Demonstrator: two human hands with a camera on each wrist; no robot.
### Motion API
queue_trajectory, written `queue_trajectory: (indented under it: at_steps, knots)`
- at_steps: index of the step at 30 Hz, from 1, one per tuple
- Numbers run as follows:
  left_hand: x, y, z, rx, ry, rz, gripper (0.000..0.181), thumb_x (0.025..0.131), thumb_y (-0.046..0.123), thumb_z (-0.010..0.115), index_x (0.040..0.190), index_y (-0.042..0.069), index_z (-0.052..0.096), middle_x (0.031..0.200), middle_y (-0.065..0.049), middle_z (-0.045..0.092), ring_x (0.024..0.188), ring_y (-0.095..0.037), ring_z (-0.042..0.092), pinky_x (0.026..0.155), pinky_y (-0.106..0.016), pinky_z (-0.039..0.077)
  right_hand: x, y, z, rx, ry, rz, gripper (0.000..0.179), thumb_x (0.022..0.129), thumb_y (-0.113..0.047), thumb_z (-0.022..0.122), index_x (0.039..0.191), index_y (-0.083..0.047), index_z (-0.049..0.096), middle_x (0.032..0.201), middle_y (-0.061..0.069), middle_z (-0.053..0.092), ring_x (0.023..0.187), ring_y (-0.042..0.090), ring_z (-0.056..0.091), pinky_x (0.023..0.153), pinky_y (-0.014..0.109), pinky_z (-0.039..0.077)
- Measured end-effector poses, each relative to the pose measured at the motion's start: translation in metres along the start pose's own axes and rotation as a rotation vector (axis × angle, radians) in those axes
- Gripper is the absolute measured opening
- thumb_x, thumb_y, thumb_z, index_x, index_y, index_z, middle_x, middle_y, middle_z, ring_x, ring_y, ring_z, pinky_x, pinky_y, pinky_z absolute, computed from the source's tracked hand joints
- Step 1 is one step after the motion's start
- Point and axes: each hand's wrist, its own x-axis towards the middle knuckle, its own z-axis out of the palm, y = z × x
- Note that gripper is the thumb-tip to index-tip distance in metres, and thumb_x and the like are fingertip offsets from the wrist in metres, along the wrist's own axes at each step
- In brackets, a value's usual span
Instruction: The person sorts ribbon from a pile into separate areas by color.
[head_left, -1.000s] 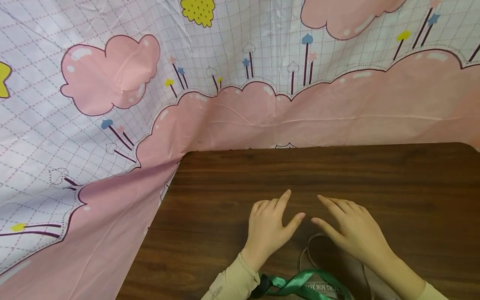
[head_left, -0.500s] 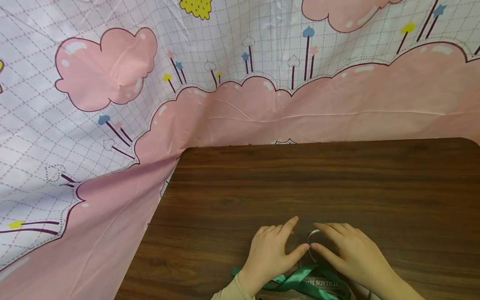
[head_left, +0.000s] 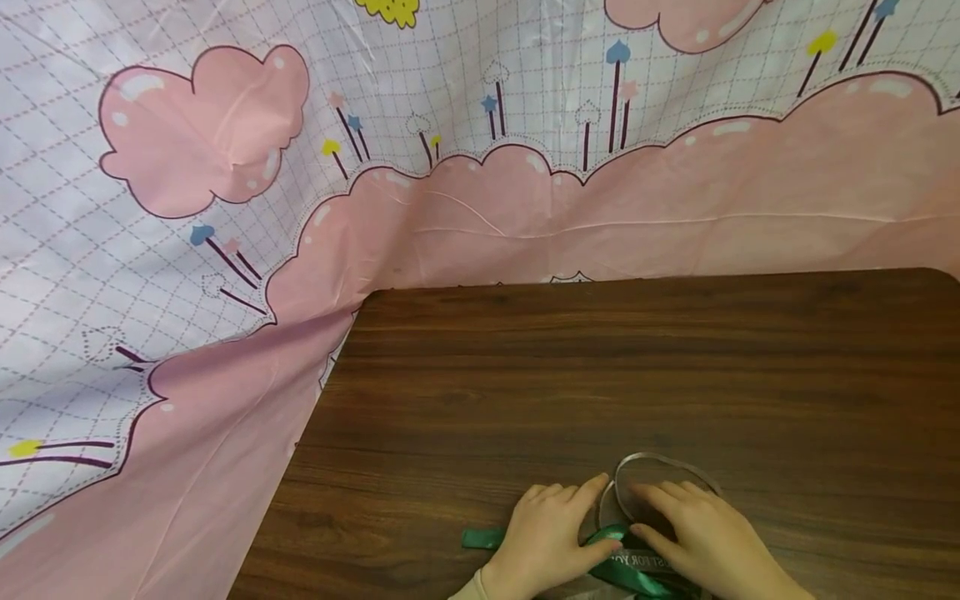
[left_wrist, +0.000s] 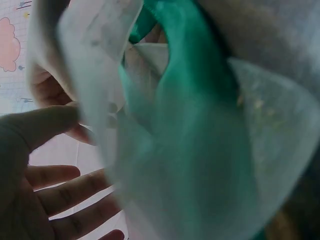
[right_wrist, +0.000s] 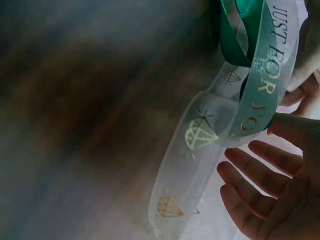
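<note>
A glossy green ribbon (head_left: 633,577) and a sheer whitish ribbon (head_left: 651,560) lie tangled together at the near side of the wooden table (head_left: 450,400). The sheer one carries "JUST FOR YOU" lettering and gold diamond prints in the right wrist view; its thin loop (head_left: 667,457) rises behind the hands. My left hand (head_left: 543,537) is at the left of the tangle, thumb tip at the green ribbon, other fingers spread. On the other side my right hand (head_left: 708,537) faces it, thumb tip at the ribbons' edge and fingers (right_wrist: 250,175) loosely bent, apart from the thumb.
A pink and white cloth (head_left: 465,208) printed with clouds and stars hangs behind and to the left of the table. One end of green ribbon (head_left: 483,539) sticks out left of the left hand.
Both hands have moved down in the head view, toward the ribbons and the near side. A sheer loop has come up between and behind them. The head view has tilted slightly downward.
</note>
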Motion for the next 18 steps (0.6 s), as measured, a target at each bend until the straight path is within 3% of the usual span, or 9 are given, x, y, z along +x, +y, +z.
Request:
queue_trajectory:
  at_steps: [6,12,16,18]
  knots:
    - [-0.003,0.000,0.002,0.014,-0.043,0.001,0.071,0.077,0.056,0.067,0.136,0.020,0.047,0.094,0.015,0.069,0.085,0.000,0.061,0.080,-0.023,0.050,0.000,0.007,0.006,0.033,-0.061,-0.102,0.045,0.070,-0.022,0.078,0.112,-0.011,0.065,0.099,-0.004,0.070,0.084,0.017,0.066,0.070,0.035,0.055]
    - [-0.005,0.001,0.010,0.053,-0.068,0.054,0.076,0.074,0.054,0.071,0.137,0.022,0.044,0.095,0.018,0.067,0.079,0.003,0.057,0.080,-0.021,0.048,-0.001,0.013,0.011,0.116,-0.171,-0.109,0.032,0.076,-0.017,0.074,0.106,-0.011,0.066,0.094,-0.006,0.067,0.079,0.009,0.062,0.065,0.026,0.052]
    - [-0.006,0.002,0.014,0.044,-0.051,0.091,0.059,0.078,0.039,0.072,0.130,0.022,0.051,0.106,0.016,0.067,0.079,0.006,0.055,0.081,-0.019,0.046,-0.002,0.016,0.012,0.304,-0.186,-0.136,0.018,0.081,-0.007,0.068,0.099,-0.006,0.065,0.085,-0.010,0.054,0.069,-0.007,0.047,0.055,0.016,0.046]
    - [-0.005,0.000,0.013,0.002,-0.007,0.103,0.044,0.079,0.028,0.069,0.121,0.021,0.058,0.098,0.017,0.069,0.071,0.009,0.051,0.081,-0.018,0.046,0.000,0.016,0.011,0.362,-0.143,-0.160,0.013,0.082,-0.004,0.067,0.094,-0.007,0.065,0.084,-0.011,0.049,0.070,-0.012,0.040,0.054,0.013,0.044]
